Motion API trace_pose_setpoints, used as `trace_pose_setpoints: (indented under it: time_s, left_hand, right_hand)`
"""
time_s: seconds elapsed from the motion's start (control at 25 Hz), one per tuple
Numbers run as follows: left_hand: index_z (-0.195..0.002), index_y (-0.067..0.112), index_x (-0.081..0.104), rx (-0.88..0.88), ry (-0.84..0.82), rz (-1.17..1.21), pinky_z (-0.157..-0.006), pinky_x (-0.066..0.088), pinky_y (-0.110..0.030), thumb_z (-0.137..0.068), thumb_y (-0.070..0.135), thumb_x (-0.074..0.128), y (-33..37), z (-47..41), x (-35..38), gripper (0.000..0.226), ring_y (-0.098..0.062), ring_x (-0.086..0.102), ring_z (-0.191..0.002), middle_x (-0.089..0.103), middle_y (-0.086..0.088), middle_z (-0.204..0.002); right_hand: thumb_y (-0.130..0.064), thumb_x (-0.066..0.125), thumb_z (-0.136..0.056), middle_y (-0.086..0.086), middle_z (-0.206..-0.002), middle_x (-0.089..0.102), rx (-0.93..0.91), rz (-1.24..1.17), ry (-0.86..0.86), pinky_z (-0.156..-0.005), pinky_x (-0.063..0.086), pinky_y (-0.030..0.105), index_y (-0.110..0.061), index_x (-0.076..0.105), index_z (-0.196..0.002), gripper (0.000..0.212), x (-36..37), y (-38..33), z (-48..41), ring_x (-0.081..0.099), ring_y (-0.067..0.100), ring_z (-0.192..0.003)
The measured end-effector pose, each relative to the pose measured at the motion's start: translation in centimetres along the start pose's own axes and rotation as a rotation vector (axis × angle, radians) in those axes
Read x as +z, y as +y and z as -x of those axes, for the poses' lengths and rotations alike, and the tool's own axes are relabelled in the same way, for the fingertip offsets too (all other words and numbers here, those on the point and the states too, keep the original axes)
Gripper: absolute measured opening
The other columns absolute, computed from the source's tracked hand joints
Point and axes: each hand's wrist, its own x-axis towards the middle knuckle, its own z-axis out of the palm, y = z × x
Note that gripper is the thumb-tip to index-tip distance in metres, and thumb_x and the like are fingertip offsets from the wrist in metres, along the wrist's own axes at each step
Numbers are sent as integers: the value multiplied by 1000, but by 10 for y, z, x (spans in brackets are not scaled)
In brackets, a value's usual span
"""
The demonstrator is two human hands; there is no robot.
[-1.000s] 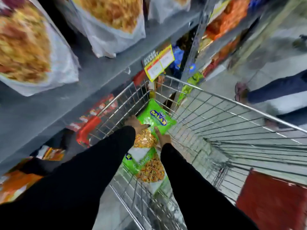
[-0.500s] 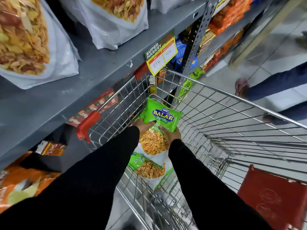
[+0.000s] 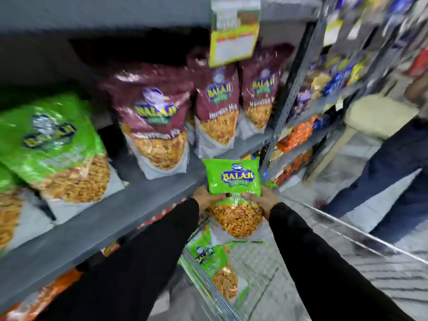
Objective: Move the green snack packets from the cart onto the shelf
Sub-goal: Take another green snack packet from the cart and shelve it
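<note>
The grey shelf (image 3: 129, 205) already carries a big green packet (image 3: 53, 144) beside maroon packets (image 3: 159, 126), and the wire cart (image 3: 208, 288) below still holds another green packet (image 3: 215, 267). Between them, held upright above the cart and just off the shelf's front edge, is the green snack packet (image 3: 234, 179) — probably light, puffy and slick, its contents crushable, so a two-sided hold at mid-height suits it. The left hand (image 3: 205, 196) and right hand (image 3: 262, 198) do that — fingers curled and pressed into its flanks.

even indoor light, heavy motion blur, edges smeared and bowed
</note>
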Motion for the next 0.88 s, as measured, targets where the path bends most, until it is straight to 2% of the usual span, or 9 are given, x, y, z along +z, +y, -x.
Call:
trace_pose_setpoints:
  time_s: [0.08, 0.16, 0.24, 0.32, 0.4, 0.48, 0.64, 0.76, 0.88]
  left_hand:
    - [-110, 7, 64, 120, 98, -29, -68, 57, -21, -38, 44, 90, 36, 49, -15, 85, 3, 68, -62, 76, -6, -92]
    - [-126, -2, 52, 219, 223, -85, -70, 57, -19, -60, 25, 83, 62, 91, -43, 78, -2, 72, -75, 64, -17, -116]
    - [-128, -2, 50, 271, 382, -180, -83, 54, -21, -65, 29, 78, 81, 142, -79, 75, -18, 65, -106, 59, -18, -128]
    - [-133, -3, 43, 276, 527, -220, -94, 47, -21, -81, 21, 70, 93, 191, -121, 63, -23, 51, -122, 49, -15, -139]
    - [-137, -3, 36, 287, 645, -217, -104, 38, -27, -85, 18, 65, 95, 242, -168, 63, -26, 44, -131, 44, -15, -144]
    - [-136, -4, 37, 269, 767, -196, -109, 37, -31, -81, 22, 70, 85, 285, -213, 69, -28, 45, -130, 46, -17, -142]
    - [-132, -3, 43, 207, 928, -170, -106, 41, -31, -79, 19, 72, 52, 359, -274, 64, -22, 50, -123, 51, -9, -136]
    - [-141, 0, 31, 94, 1010, -162, -116, 31, -40, -79, 25, 71, 27, 390, -300, 77, -30, 38, -134, 36, -17, -149]
    - [-142, 2, 29, 34, 1003, -159, -116, 31, -45, -69, 43, 74, 9, 400, -310, 95, -33, 37, -135, 33, -21, -150]
  right_hand:
    - [-13, 77, -68, 5, -98, 65, -86, 102, -35, -66, 52, 10, 3, 53, -120, 60, 16, -44, 12, 64, -8, -62]
    - [-21, 83, -62, 7, -101, 69, -157, 130, -67, -79, 56, 19, -1, 53, -120, 68, 50, -93, 30, 69, 7, -81]
    - [-1, 73, -71, -5, -87, 72, -265, 137, -165, -69, 54, 10, -2, 52, -114, 48, 99, -134, 49, 67, 6, -76]
    - [15, 65, -72, -10, -74, 71, -376, 157, -244, -61, 52, 8, 7, 51, -116, 48, 151, -162, 63, 67, -3, -65]
    - [13, 68, -69, 12, -94, 70, -428, 139, -336, -83, 55, 28, 3, 54, -115, 50, 213, -178, 80, 70, 18, -87]
    - [11, 71, -67, 22, -116, 63, -459, 93, -451, -92, 49, 41, -6, 55, -111, 50, 269, -191, 108, 62, 28, -98]
    - [4, 68, -74, 5, -124, 47, -455, 147, -601, -97, 40, 33, 4, 39, -131, 64, 361, -191, 151, 47, 19, -111]
    - [-6, 72, -74, 15, -145, 37, -420, 218, -630, -106, 33, 32, 2, 25, -140, 80, 407, -179, 165, 36, 28, -134]
    - [-4, 72, -73, 15, -145, 38, -438, 236, -658, -102, 32, 27, 1, 26, -139, 81, 432, -163, 168, 35, 28, -136]
